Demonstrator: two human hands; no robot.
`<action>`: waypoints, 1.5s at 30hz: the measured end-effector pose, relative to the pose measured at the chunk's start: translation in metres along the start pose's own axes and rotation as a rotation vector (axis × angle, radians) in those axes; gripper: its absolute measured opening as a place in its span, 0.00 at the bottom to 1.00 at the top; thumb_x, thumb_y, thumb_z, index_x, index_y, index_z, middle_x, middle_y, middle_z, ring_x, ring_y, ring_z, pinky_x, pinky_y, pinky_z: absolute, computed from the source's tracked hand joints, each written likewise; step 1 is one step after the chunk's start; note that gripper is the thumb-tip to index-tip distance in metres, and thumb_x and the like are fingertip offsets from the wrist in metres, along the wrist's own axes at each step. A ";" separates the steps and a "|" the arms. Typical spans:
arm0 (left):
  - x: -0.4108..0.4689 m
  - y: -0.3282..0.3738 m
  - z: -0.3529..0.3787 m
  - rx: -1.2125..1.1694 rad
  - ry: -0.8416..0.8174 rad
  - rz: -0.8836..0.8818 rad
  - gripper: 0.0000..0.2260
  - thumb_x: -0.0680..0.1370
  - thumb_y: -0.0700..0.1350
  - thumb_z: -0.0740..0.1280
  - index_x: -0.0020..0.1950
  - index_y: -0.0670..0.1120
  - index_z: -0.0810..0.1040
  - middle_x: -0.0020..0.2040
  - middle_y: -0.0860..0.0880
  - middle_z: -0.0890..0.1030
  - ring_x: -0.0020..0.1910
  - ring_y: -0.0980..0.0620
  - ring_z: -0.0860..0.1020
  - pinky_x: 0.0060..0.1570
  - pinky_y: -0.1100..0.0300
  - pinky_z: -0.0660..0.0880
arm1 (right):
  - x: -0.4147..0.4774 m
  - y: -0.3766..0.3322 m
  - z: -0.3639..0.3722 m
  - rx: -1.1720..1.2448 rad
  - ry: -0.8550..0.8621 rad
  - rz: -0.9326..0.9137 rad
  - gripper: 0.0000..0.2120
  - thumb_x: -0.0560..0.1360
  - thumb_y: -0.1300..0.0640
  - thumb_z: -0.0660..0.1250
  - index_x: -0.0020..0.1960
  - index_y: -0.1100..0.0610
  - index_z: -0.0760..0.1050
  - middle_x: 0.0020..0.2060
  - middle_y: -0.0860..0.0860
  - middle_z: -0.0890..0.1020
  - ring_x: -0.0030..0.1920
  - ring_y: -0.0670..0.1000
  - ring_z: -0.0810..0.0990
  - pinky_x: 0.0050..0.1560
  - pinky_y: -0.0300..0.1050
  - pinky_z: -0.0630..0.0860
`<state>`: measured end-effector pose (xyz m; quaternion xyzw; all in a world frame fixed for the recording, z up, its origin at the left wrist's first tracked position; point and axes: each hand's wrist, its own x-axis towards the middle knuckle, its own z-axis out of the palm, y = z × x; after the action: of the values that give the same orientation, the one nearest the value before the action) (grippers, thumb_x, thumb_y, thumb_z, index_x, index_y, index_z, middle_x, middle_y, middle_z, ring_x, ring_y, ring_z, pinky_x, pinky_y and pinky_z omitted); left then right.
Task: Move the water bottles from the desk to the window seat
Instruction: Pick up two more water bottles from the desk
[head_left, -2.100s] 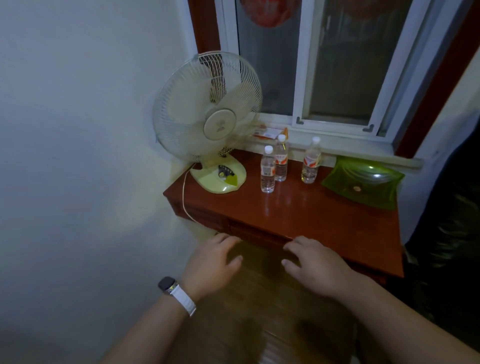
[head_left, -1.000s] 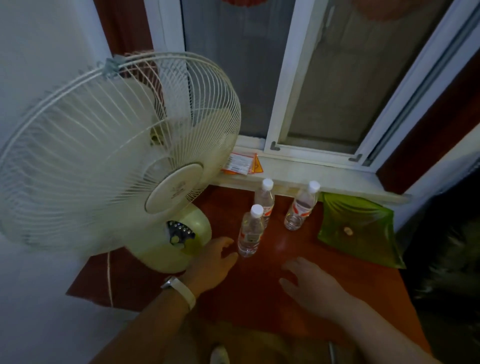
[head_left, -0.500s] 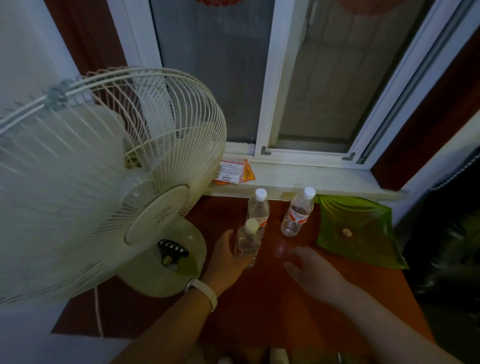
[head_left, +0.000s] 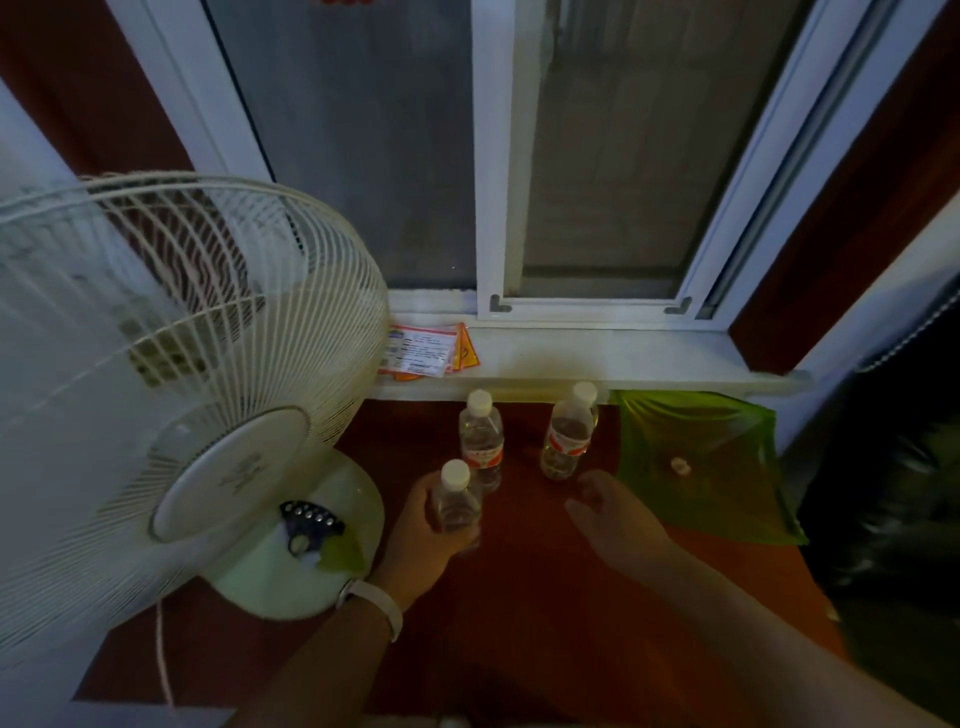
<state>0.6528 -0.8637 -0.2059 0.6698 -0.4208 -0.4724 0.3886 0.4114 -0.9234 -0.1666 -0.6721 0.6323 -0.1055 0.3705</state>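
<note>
Three small clear water bottles with white caps stand on the red-brown desk (head_left: 545, 613). My left hand (head_left: 421, 535) is wrapped around the nearest bottle (head_left: 456, 501). Just behind it stands the middle bottle (head_left: 481, 439) with a red-and-white label. The right bottle (head_left: 567, 434) stands near the white window seat (head_left: 623, 358). My right hand (head_left: 615, 517) hovers with fingers apart just in front of the right bottle, touching nothing.
A large white table fan (head_left: 171, 395) fills the left side, its base (head_left: 291, 561) close to my left hand. A green square dish (head_left: 701, 467) lies at the desk's right. Orange-and-white leaflets (head_left: 426, 353) lie on the window seat's left end.
The view closed in on the desk. My left hand reached the nearest bottle and closed around it. My right hand moved forward toward the right bottle.
</note>
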 end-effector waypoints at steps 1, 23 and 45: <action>0.001 -0.002 0.001 -0.001 0.022 -0.003 0.30 0.71 0.35 0.76 0.62 0.59 0.66 0.54 0.61 0.76 0.50 0.65 0.76 0.39 0.75 0.75 | 0.004 0.002 -0.002 0.039 0.020 0.026 0.20 0.78 0.50 0.65 0.67 0.54 0.70 0.56 0.50 0.77 0.54 0.48 0.77 0.55 0.44 0.73; -0.010 0.005 0.031 0.090 0.141 -0.061 0.24 0.65 0.38 0.82 0.57 0.47 0.79 0.48 0.51 0.85 0.43 0.65 0.81 0.43 0.73 0.74 | 0.109 0.029 -0.011 0.347 0.032 0.009 0.42 0.62 0.52 0.81 0.70 0.56 0.65 0.62 0.52 0.75 0.62 0.54 0.76 0.59 0.51 0.75; -0.014 0.044 0.040 -0.118 0.243 -0.010 0.22 0.67 0.34 0.79 0.57 0.49 0.80 0.50 0.48 0.86 0.49 0.50 0.85 0.47 0.60 0.79 | 0.078 -0.006 -0.036 0.538 -0.060 -0.297 0.22 0.68 0.70 0.75 0.43 0.45 0.73 0.39 0.43 0.80 0.36 0.31 0.79 0.37 0.26 0.73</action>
<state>0.6025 -0.8705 -0.1714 0.7001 -0.3387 -0.4137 0.4733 0.4085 -1.0096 -0.1632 -0.6379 0.4653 -0.3020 0.5342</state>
